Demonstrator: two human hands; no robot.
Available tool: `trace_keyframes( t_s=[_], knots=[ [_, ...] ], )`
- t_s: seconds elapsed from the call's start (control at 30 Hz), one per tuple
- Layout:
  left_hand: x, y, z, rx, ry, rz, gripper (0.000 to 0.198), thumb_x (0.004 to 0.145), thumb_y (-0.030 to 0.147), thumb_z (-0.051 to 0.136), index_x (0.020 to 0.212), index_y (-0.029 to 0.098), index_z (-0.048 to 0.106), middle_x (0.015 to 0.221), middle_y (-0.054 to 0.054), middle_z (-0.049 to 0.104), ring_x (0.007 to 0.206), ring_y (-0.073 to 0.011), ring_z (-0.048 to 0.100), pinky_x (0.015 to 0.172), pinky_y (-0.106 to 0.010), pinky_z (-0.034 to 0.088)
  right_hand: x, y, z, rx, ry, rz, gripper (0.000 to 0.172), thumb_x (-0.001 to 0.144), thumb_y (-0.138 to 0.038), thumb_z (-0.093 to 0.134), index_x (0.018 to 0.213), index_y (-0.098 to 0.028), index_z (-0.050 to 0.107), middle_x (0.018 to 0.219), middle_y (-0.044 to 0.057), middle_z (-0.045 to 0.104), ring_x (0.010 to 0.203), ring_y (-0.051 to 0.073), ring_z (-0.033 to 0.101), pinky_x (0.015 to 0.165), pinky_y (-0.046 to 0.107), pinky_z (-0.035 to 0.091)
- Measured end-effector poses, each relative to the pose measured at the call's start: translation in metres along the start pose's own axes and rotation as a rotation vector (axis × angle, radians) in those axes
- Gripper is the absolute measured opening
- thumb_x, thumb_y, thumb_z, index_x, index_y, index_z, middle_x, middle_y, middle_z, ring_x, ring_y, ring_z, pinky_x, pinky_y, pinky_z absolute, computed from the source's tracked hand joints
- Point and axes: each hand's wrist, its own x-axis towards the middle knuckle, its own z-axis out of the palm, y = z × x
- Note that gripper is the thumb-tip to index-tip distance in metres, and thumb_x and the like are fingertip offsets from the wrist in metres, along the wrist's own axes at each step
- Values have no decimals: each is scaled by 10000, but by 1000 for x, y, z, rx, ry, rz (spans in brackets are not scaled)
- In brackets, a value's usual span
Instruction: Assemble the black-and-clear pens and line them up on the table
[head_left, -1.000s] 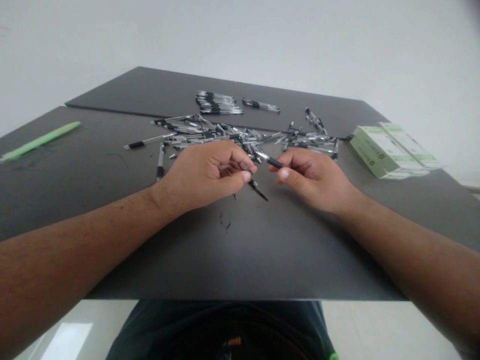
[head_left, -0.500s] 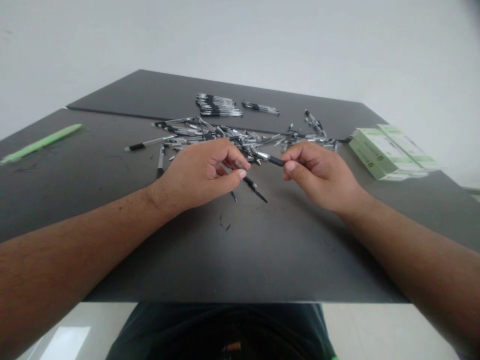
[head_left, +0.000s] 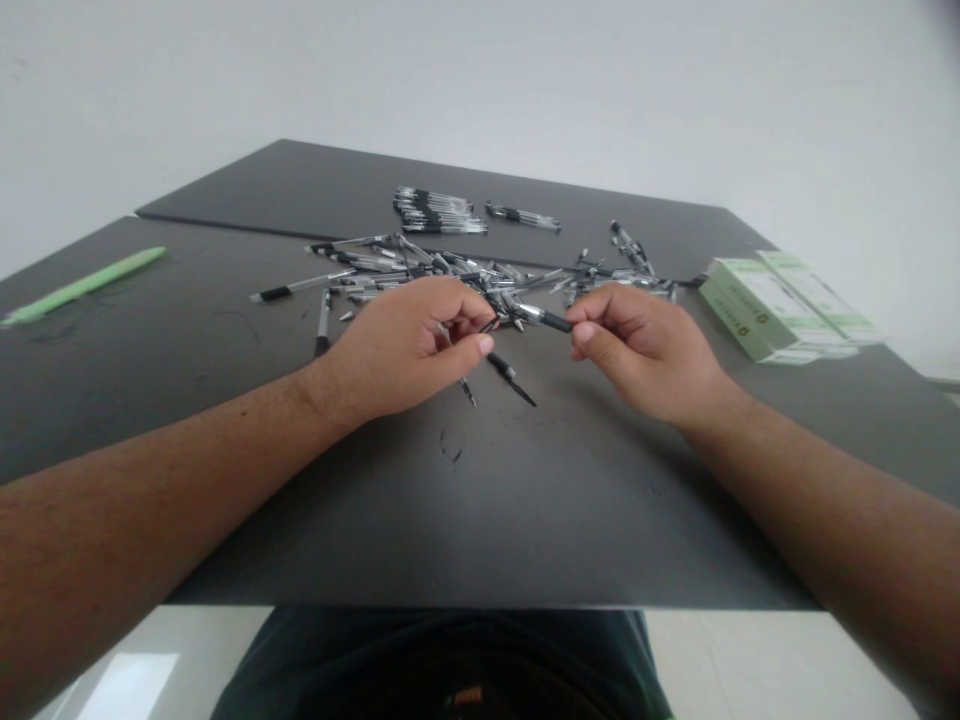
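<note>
My right hand [head_left: 645, 350] is closed in a pinch on the black grip end of a clear-barrelled pen [head_left: 553, 321], which points left toward the pile. Opposite it, my left hand [head_left: 420, 345] has thumb and forefinger together on a thin dark piece [head_left: 489, 324]; its exact kind is too small to make out. Below the left fingertips, a pen with a black grip [head_left: 502, 366] lies partly hidden, a dark smear at its end. Beside it a slim pen tip [head_left: 469, 392] pokes out from under the hand. Loose pens and pen parts [head_left: 420, 265] are heaped behind both hands.
Farther back lie a neat row of pens [head_left: 441, 212] and a small group of pens [head_left: 523, 217]. Pale green boxes [head_left: 780, 310] stand at the right. A long green pen-like stick [head_left: 90, 286] lies at the left. Dark marks [head_left: 450, 450] spot the grey table [head_left: 480, 540].
A thin dark piece now shows between my left thumb and forefinger, whose grip has shifted slightly. My right hand and its pen have barely moved.
</note>
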Motion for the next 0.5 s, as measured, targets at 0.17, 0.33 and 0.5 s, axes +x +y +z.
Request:
trace_keyframes(
  t_s=[0.17, 0.33, 0.5],
  knots=[
    [1, -7, 0, 34, -17, 101, 254, 1031, 405, 651, 1147, 267, 830, 1013, -58, 812, 1011, -261, 734, 962, -412, 617, 1, 1, -3, 3, 9, 13, 248, 1059, -499, 752, 1017, -263, 816, 878, 39, 793, 810, 248, 705, 773, 396, 530],
    [2, -10, 2, 34, 29, 118, 241, 1017, 383, 685, 1139, 256, 849, 1029, -66, 795, 1062, -269, 729, 991, -419, 618, 1, -4, -4, -4, -27, -29, 165, 991, -414, 781, 949, -261, 824, 845, 28, 799, 739, 218, 686, 721, 369, 525],
    [2, -8, 3, 16, 29, 106, 225, 1007, 365, 705, 1140, 276, 864, 1059, -67, 795, 1050, -272, 732, 968, -429, 623, 2, -5, -4, -29, -38, -49, 108, 952, -360, 783, 926, -265, 827, 812, 15, 790, 688, 203, 662, 718, 365, 527]
  ],
)
